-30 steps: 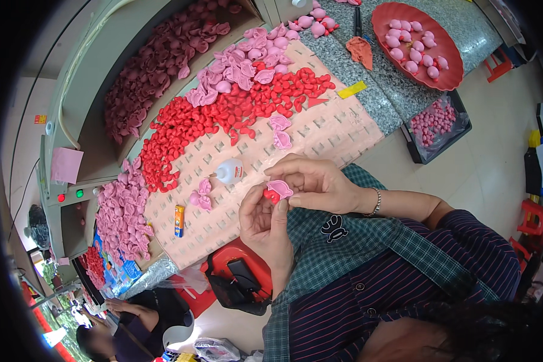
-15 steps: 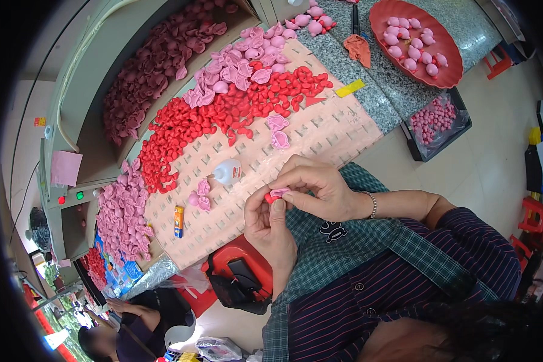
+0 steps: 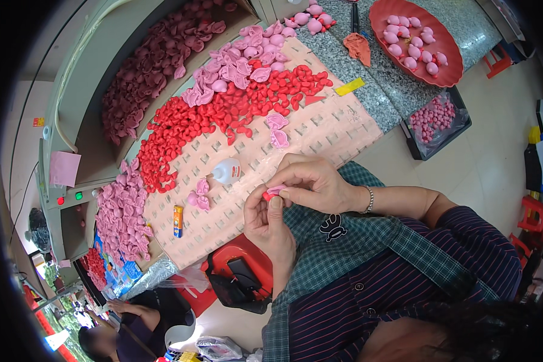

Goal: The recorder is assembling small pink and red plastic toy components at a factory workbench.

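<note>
My left hand (image 3: pixel 270 232) pinches a small red piece (image 3: pixel 268 196) between thumb and fingertips. Against it lies a small pink piece (image 3: pixel 277 189), gripped by the thumb and fingers of my right hand (image 3: pixel 320 184), which wears a beaded bracelet. The two pieces touch; whether they are joined I cannot tell. A white squeeze bottle (image 3: pixel 228 171) lies on its side left of my hands, by a few pink parts (image 3: pixel 200 196). Two hollow pink shells (image 3: pixel 277 130) lie farther back. Small red bean-shaped pieces (image 3: pixel 193 117) form a wide heap beyond.
Pink shells heap up behind the red pieces (image 3: pixel 223 72) and at the left (image 3: pixel 122 217). A yellow-and-blue tube (image 3: pixel 178 221) lies on the patterned mat (image 3: pixel 338 130). Right are a red plate (image 3: pixel 455 75) of pink figures and a black tray (image 3: pixel 429 155). Another person (image 3: pixel 133 332) sits lower left.
My hands stay together, shifting only slightly. The pink and red pieces have turned a little between my fingertips.
</note>
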Motion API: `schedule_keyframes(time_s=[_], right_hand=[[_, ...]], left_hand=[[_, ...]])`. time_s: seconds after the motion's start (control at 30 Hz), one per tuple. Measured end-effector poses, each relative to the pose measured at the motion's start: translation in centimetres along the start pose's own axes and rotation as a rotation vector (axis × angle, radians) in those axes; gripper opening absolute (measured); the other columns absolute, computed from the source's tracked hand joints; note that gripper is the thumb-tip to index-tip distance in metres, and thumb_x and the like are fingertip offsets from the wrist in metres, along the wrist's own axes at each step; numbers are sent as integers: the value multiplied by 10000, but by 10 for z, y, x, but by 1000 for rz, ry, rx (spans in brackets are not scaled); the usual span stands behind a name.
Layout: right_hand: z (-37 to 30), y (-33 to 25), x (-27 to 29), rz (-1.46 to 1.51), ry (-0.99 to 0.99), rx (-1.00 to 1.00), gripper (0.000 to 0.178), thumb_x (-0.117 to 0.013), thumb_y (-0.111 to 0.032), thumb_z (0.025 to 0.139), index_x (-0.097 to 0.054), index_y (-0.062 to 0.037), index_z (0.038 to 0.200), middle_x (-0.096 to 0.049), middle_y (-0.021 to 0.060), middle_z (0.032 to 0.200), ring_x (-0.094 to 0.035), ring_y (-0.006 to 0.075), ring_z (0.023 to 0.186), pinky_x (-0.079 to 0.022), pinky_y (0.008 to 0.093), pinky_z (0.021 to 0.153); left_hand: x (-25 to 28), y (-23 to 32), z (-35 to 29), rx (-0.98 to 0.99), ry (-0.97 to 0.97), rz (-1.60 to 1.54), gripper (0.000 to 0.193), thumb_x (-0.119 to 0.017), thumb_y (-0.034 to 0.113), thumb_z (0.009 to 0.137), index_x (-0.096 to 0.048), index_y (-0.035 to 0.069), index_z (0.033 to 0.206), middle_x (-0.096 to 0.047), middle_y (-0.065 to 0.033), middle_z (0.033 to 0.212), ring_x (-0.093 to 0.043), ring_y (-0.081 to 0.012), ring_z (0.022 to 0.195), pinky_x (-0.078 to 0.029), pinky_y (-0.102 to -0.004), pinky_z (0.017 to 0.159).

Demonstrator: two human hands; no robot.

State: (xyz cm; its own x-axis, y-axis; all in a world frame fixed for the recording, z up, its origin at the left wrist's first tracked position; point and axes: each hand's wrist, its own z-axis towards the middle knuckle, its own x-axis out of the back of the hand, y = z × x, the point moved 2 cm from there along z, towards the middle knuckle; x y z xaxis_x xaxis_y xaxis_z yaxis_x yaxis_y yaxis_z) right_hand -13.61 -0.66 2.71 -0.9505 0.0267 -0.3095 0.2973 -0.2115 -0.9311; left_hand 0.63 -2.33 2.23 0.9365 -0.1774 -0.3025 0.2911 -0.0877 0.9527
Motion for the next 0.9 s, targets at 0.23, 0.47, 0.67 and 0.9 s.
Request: schedule_keyframes(time_s=[0.23, 0.47, 0.67, 0.9], right_hand=[[-1, 9, 2, 70, -11, -67, 241, -608, 36, 914, -658, 36, 1150, -558, 56, 1009, -612, 82, 823, -524, 226, 691], [7, 1, 15, -92, -189, -23, 393, -668, 59, 856, -644, -10, 1242, -581, 89, 1137, -631, 120, 908, -524, 243, 762], [9, 4, 15, -293, -219, 284, 419, -690, 13, 842, -648, -36, 1256, -624, 148, 1286, -647, 231, 1092, -526, 301, 893], [5, 12, 10, -228, -185, 203, 413, -691, 17, 846, -641, -22, 1254, -633, 163, 1290, -603, 265, 1215, -505, 339, 981]], left_hand=[[4, -5, 0, 39, 6, -54, 293, -621, -5, 944, -559, -64, 1224, -661, -123, 1025, -631, -136, 901, -515, -253, 809], [0, 9, 4, 167, 35, -220, 297, -629, 33, 948, -564, -39, 1229, -658, -114, 1091, -632, -155, 964, -517, -288, 854], [3, 8, 2, 195, -43, -281, 279, -641, 46, 940, -578, -21, 1203, -661, -112, 1091, -630, -154, 989, -487, -285, 909], [5, 6, 3, 272, -35, -392, 293, -659, 49, 924, -584, -14, 1200, -660, -98, 1095, -629, -154, 1007, -487, -292, 935]])
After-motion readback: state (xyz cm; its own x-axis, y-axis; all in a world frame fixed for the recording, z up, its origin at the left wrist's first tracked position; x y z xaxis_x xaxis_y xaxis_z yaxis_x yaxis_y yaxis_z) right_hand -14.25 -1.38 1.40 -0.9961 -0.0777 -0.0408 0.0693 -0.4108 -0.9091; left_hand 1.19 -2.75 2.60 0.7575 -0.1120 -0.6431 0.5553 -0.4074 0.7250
